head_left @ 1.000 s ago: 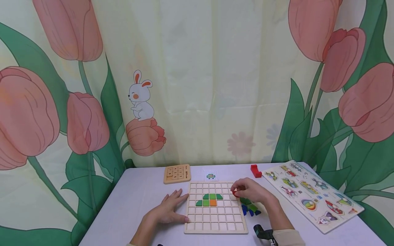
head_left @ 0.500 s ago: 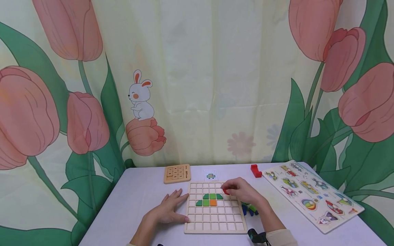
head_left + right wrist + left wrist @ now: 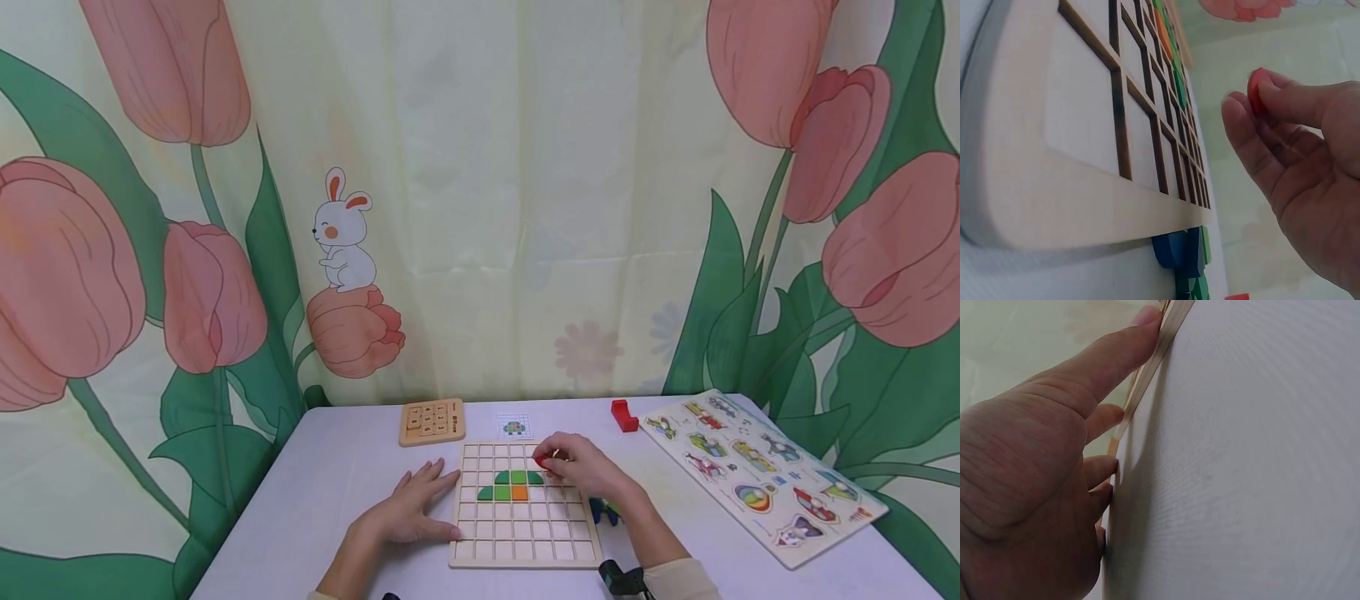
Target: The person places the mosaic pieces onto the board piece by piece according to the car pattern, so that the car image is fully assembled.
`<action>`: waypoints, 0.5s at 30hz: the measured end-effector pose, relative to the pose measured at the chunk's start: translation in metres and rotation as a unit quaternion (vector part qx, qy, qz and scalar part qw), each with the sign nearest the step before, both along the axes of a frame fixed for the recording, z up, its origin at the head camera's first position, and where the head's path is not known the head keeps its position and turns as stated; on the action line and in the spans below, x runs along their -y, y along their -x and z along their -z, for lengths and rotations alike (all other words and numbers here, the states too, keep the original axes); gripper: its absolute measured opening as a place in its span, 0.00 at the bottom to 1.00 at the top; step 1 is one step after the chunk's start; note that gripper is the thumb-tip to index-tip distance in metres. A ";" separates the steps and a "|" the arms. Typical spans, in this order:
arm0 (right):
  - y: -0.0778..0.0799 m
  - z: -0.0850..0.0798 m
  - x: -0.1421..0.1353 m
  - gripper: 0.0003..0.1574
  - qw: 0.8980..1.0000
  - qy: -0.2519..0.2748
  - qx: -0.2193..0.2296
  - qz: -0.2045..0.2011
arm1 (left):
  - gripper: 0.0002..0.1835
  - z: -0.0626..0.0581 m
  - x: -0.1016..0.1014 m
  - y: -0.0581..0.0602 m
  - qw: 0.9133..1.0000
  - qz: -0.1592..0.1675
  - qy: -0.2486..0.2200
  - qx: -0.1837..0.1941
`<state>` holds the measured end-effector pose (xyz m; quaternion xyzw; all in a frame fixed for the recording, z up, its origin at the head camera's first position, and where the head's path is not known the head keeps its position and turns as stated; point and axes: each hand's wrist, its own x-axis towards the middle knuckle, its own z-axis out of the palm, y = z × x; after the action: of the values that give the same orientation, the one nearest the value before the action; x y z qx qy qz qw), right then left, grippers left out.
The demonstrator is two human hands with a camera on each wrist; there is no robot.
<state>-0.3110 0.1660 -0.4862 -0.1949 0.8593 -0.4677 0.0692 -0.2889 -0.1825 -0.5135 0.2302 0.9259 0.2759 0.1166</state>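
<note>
A wooden grid board (image 3: 525, 550) lies on the white table, with green and orange tiles (image 3: 517, 477) set in some upper cells. My left hand (image 3: 408, 510) rests flat by the board's left side, its fingers spread; in the left wrist view the thumb (image 3: 1116, 353) touches the wooden edge. My right hand (image 3: 588, 467) pinches a small red piece (image 3: 1257, 90) between thumb and fingertips, above the board's upper part. Beside the board's right edge sits a pile of blue and green pieces (image 3: 604, 511), partly hidden by the right forearm.
Behind the board lies a small pattern card (image 3: 514, 427). A wooden number puzzle (image 3: 432, 422) stands at the back left, a red block-like object (image 3: 623, 417) at the back right. The large picture puzzle board (image 3: 757, 475) covers the table's right side.
My right hand has carried the red piece leftward from the board's right edge to above the upper cells. The left hand has stayed in place.
</note>
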 end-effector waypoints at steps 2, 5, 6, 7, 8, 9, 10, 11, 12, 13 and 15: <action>0.000 0.001 0.002 0.12 1.000 -0.005 -0.007 0.004 | 0.53 0.000 0.000 0.000 1.000 0.000 0.000 -0.001; 0.000 0.001 0.006 0.12 1.000 -0.002 -0.014 0.012 | 0.54 0.001 -0.001 0.000 1.000 -0.003 0.002 0.001; 0.000 0.001 0.007 0.12 1.000 0.000 -0.016 0.016 | 0.54 0.001 -0.001 0.000 1.000 -0.003 0.001 0.001; 0.000 0.001 0.009 0.12 1.000 0.004 -0.017 0.021 | 0.54 0.001 -0.001 0.000 1.000 -0.003 0.001 0.001; -0.001 0.001 0.010 0.11 0.999 0.008 -0.019 0.025 | 0.54 0.002 -0.001 0.000 1.000 -0.003 0.000 0.001; -0.001 0.001 0.010 0.11 0.999 0.011 -0.021 0.028 | 0.54 0.002 -0.001 0.000 1.000 -0.004 0.000 0.002; -0.001 0.001 0.011 0.11 0.999 0.011 -0.024 0.030 | 0.54 0.002 -0.001 0.001 1.000 -0.004 0.000 0.001; -0.001 0.001 0.012 0.10 0.999 0.010 -0.027 0.032 | 0.54 0.003 0.000 0.001 1.000 -0.003 0.000 -0.001; 0.000 0.002 0.012 0.09 0.999 0.009 -0.030 0.033 | 0.54 0.003 0.000 0.001 1.000 -0.001 0.001 -0.004; 0.000 0.002 0.013 0.09 0.999 0.007 -0.033 0.034 | 0.54 0.004 0.000 0.001 1.000 0.000 0.001 -0.006; 0.000 0.002 0.013 0.08 0.999 0.002 -0.036 0.030 | 0.54 0.005 0.001 0.002 1.000 0.001 0.003 -0.007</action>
<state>-0.3106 0.1529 -0.4882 -0.1861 0.8657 -0.4641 0.0232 -0.2904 -0.1833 -0.5181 0.2325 0.9274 0.2712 0.1107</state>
